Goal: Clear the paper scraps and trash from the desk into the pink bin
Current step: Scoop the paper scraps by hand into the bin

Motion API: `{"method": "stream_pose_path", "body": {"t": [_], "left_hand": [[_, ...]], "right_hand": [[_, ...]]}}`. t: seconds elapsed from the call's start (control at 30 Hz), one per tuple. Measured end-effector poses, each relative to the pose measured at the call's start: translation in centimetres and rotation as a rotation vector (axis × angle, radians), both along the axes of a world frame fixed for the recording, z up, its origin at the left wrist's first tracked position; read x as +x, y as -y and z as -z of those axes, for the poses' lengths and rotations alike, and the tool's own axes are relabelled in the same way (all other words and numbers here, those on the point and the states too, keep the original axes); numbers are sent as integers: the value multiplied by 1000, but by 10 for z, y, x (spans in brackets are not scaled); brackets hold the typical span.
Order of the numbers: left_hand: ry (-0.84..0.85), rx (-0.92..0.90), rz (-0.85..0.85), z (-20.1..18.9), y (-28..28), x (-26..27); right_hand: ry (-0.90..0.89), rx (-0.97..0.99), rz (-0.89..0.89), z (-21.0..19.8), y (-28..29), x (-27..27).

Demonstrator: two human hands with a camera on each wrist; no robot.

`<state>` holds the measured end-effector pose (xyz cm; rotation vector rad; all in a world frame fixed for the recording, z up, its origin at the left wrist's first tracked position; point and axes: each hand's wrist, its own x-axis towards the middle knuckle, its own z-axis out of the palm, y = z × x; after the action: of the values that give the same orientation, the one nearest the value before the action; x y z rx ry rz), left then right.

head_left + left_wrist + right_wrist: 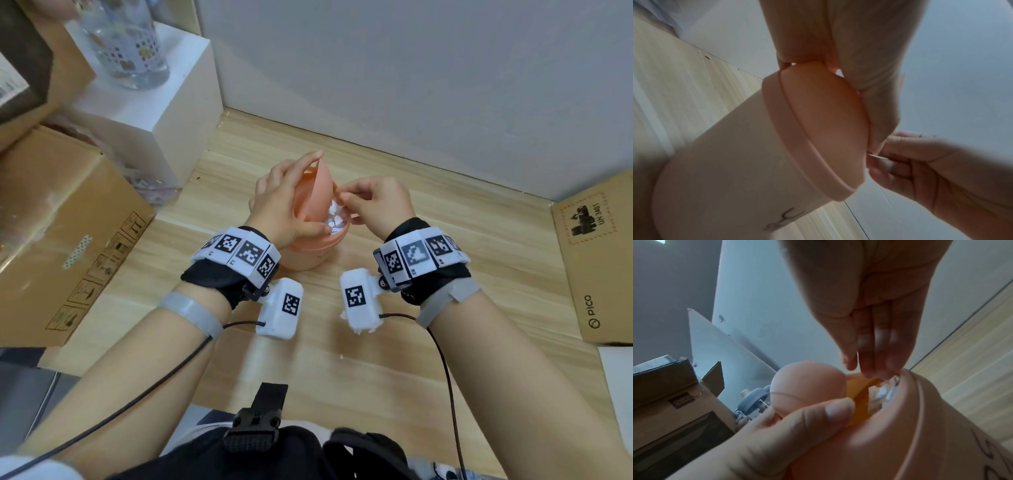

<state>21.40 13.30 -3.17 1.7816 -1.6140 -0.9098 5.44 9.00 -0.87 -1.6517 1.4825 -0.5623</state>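
The pink bin [310, 255] stands at mid-desk. My left hand [284, 205] grips its swing lid [318, 192], thumb at the rim and fingertips on the lid's top edge, tilting it open. White paper scraps [334, 219] fill the opening. My right hand [371, 202] hovers over the opening with fingertips pinched together. In the left wrist view a thin white scrap [877, 156] shows between the right hand's fingertips, beside the lid [824, 121]. In the right wrist view those fingers [873, 353] point down into the bin [920, 434]. A few small scraps [342, 316] lie on the desk under my right wrist.
Cardboard boxes [68, 240] are stacked at the left, with a white box [147, 113] and a glass bottle [133, 44] behind them. A flat PICO carton [599, 260] lies at the right. A grey wall [411, 85] closes the back of the wooden desk [342, 377].
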Motion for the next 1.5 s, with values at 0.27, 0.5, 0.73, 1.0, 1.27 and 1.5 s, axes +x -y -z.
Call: {"method": "stream_pose_path", "body": {"t": [0.27, 0.5, 0.73, 1.0, 1.27, 1.5], "left_hand": [[-5, -13, -8, -1, -1, 0], [-22, -36, -4, 4, -1, 2], [-37, -49, 14, 3, -2, 1], [-36, -55, 30, 1, -4, 1], [-39, -44, 24, 0, -4, 0], [-42, -37, 13, -1, -4, 0]], "right_hand": [[21, -39, 90, 11, -15, -35], [-202, 292, -158, 93, -79, -78], [-289, 108, -391, 129, -96, -83], [-226, 75, -395, 134, -103, -91], [-311, 80, -452, 132, -109, -86], [-145, 191, -179, 114, -104, -93]]}}
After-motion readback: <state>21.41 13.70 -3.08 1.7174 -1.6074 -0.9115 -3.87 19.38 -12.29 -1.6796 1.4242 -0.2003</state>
